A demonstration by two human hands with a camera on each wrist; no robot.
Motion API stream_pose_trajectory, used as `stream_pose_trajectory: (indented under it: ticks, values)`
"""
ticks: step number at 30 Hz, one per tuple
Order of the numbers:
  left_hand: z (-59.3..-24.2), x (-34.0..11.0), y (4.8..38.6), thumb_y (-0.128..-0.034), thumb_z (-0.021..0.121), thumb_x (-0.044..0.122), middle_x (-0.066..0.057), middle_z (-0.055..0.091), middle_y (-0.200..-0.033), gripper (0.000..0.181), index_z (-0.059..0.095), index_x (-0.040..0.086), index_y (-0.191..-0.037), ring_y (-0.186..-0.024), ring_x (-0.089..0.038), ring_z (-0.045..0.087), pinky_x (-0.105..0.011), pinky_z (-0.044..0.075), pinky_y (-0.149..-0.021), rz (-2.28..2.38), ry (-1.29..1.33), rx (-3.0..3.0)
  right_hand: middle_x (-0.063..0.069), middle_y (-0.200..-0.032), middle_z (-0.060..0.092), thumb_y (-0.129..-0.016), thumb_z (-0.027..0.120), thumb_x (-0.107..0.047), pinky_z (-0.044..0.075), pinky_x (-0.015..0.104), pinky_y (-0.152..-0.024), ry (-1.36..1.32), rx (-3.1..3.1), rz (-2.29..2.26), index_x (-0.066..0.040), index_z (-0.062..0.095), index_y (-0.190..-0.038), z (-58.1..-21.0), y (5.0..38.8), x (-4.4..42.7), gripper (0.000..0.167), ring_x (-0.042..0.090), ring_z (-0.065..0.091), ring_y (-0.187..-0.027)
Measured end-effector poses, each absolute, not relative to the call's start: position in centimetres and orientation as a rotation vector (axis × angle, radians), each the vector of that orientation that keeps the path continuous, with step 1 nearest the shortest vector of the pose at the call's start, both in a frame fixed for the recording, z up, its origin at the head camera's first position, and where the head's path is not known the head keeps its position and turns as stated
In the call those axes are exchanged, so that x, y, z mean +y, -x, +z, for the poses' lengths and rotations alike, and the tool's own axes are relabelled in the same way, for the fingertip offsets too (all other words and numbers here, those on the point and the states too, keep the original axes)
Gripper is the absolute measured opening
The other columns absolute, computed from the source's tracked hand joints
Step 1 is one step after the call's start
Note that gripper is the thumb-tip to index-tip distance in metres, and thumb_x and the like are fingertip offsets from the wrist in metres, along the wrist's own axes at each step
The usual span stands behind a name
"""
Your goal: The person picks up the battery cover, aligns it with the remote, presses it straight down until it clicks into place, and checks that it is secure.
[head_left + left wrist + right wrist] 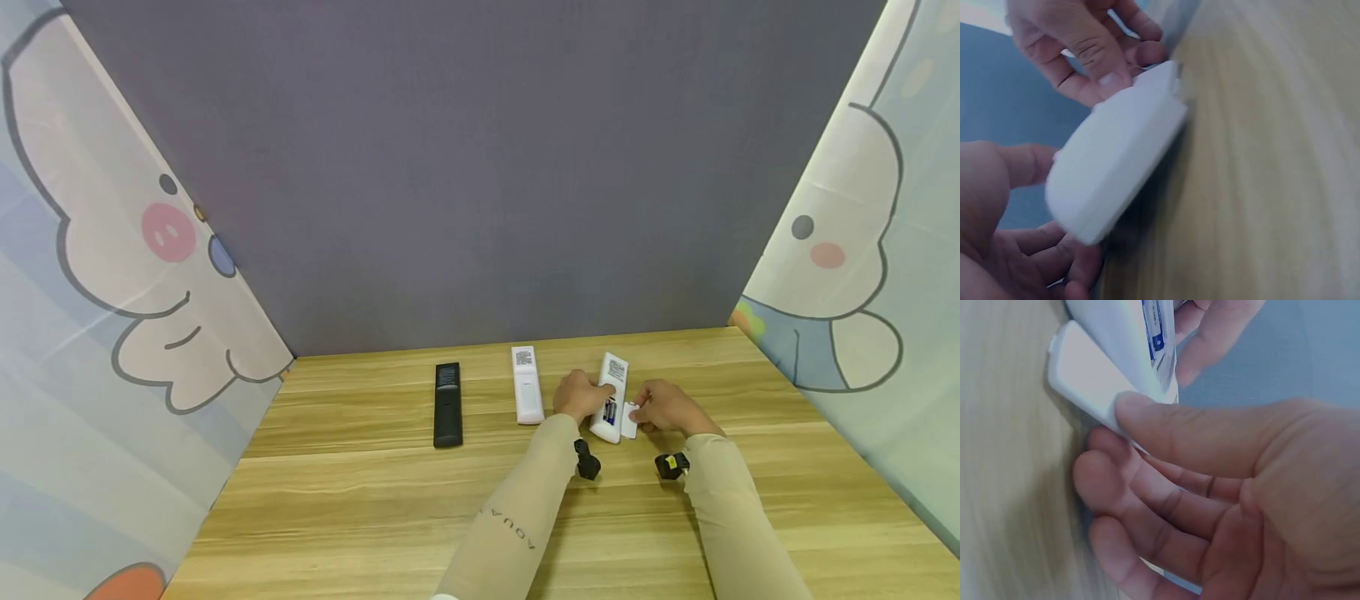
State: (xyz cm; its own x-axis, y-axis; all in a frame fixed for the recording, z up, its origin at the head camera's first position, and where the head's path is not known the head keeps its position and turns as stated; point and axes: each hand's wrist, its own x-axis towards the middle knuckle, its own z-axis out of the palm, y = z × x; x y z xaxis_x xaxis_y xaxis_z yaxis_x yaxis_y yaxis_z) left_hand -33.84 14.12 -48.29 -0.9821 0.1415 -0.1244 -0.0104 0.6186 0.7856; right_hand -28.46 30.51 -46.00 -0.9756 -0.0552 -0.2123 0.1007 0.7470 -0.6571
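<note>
A white remote control (617, 372) lies back side up at the right, its battery compartment uncovered. Batteries (610, 411) with dark blue wrappers show inside it. My left hand (579, 395) grips this remote from its left side, thumb over the top; the lower left of the left wrist view shows its fingers (1029, 250) near the remote's end. Between thumb and fingers my right hand (667, 406) pinches the white battery cover (1088, 372), right beside the remote. In the right wrist view the cover overlaps the remote's edge; whether they touch cannot be told.
Left of my hands, another white remote (528, 387) lies back side up with its cover on. Farther left is a black remote (448, 408). A grey panel (480, 183) stands behind the wooden table (337, 500), with cartoon-printed curtains (247, 350) at both sides.
</note>
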Motion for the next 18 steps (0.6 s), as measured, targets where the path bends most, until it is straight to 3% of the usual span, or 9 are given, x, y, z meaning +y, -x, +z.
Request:
stream_pose_trajectory:
  ticks: [7,14,18]
  values:
    - [-47.96,13.43,33.94,-0.0925,0.073,0.031,-0.002,0.074,-0.087,0.022,0.079,0.011,-0.096,-0.076,-0.015,0.062,-0.031,0.048,-0.068,1.317,-0.113,2.623,0.010,-0.078,0.067,-0.094,0.067,-0.006,0.049,0.030,-0.063,-0.066,2.743,-1.076,0.003,0.060,-0.094,-46.00,28.39,30.61,0.011,0.019,0.064,-0.069]
    - [-48.08,13.08,33.61,-0.0901,0.077,0.027,0.000,0.070,-0.078,0.017,0.077,0.011,-0.085,-0.067,-0.014,0.057,-0.031,0.045,-0.062,1.483,-0.071,2.547,0.010,-0.080,0.068,-0.096,0.064,-0.006,0.051,0.031,-0.063,-0.043,2.738,-1.137,0.005,0.061,-0.097,-46.25,28.43,30.77,0.011,0.018,0.065,-0.067]
    - [-48.49,13.00,33.75,-0.0903,0.077,0.027,-0.002,0.074,-0.085,0.017,0.079,0.011,-0.090,-0.069,-0.014,0.059,-0.031,0.047,-0.063,1.546,-0.080,2.544,0.010,-0.078,0.068,-0.097,0.062,-0.005,0.052,0.031,-0.062,-0.029,2.740,-1.171,0.005,0.062,-0.099,-46.40,28.59,30.90,0.011,0.017,0.064,-0.065]
